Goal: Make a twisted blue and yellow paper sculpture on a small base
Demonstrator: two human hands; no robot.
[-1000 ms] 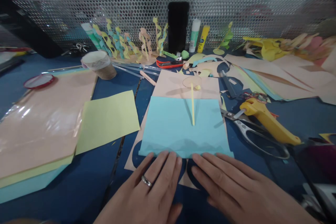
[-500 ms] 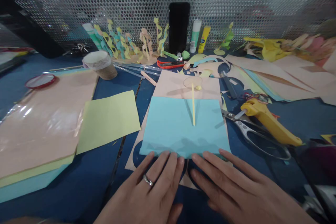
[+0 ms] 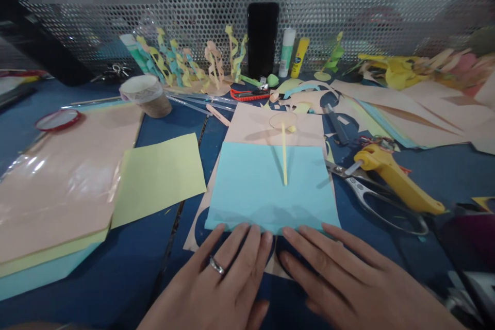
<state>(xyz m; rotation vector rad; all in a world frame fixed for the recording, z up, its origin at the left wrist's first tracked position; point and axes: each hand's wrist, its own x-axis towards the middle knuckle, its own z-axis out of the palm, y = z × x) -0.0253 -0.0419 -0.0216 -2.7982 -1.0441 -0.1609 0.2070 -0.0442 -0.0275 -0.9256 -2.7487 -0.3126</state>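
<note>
A sheet of light blue paper [image 3: 251,180] lies in front of me, over a pink sheet [image 3: 247,124]. My left hand [image 3: 224,273], with a ring on one finger, rests its fingertips along the blue sheet's near edge. My right hand [image 3: 332,268] lies beside it, its outstretched fingers at the same edge. Both hands are flat and grip nothing. A thin yellow stem [image 3: 284,160] runs from a pale disc [image 3: 283,121] on the pink sheet over the blue paper, casting a shadow. Cut-out pink paper [image 3: 191,237] shows beneath the blue sheet.
Scissors [image 3: 363,196] and a yellow glue gun [image 3: 398,178] lie at right. On the left are a yellow-green sheet [image 3: 160,180], a wrapped paper stack [image 3: 73,180] and a cup [image 3: 147,98]. A phone [image 3: 263,41], glue sticks [image 3: 286,54] and paper spirals [image 3: 180,67] stand at the back.
Hands and paper hold almost the same place. The view has shifted only slightly.
</note>
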